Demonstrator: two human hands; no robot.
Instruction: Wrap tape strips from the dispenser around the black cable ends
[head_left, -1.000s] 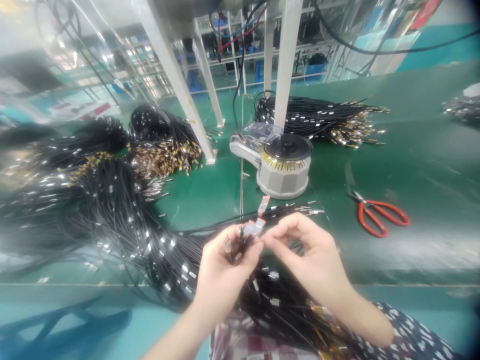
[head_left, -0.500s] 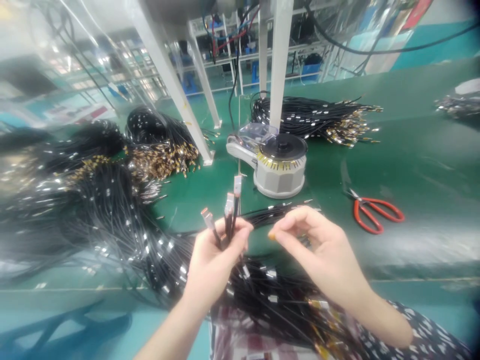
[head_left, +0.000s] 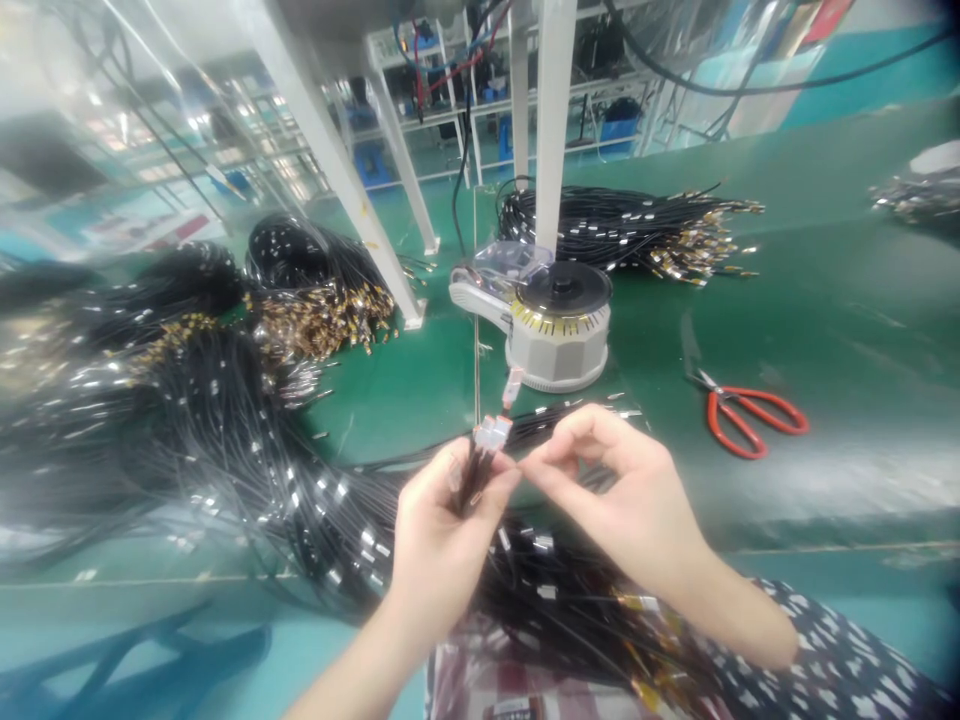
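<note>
Several black cables with pale flat connector ends (head_left: 493, 433) stick up out of my left hand (head_left: 442, 525), whose fingers are wrapped round them. My right hand (head_left: 619, 485) is closed in a pinch close beside the left fingertips; whatever lies between its fingertips is too small to make out. Below and around both hands spreads a large bundle of black cables (head_left: 300, 500) with small white labels. Just beyond the hands stands a white round tape dispenser (head_left: 559, 345) with a black disc on top.
Red-handled pliers (head_left: 754, 415) lie on the green table (head_left: 840, 330) at the right. More cable bundles (head_left: 630, 230) rest behind the dispenser and at the left (head_left: 322, 300). White metal posts (head_left: 553, 130) rise from the table.
My right hand has moved left, up to my left fingertips. My left hand has shifted slightly right, and the connector ends it holds are now bunched closer together and tilted right.
</note>
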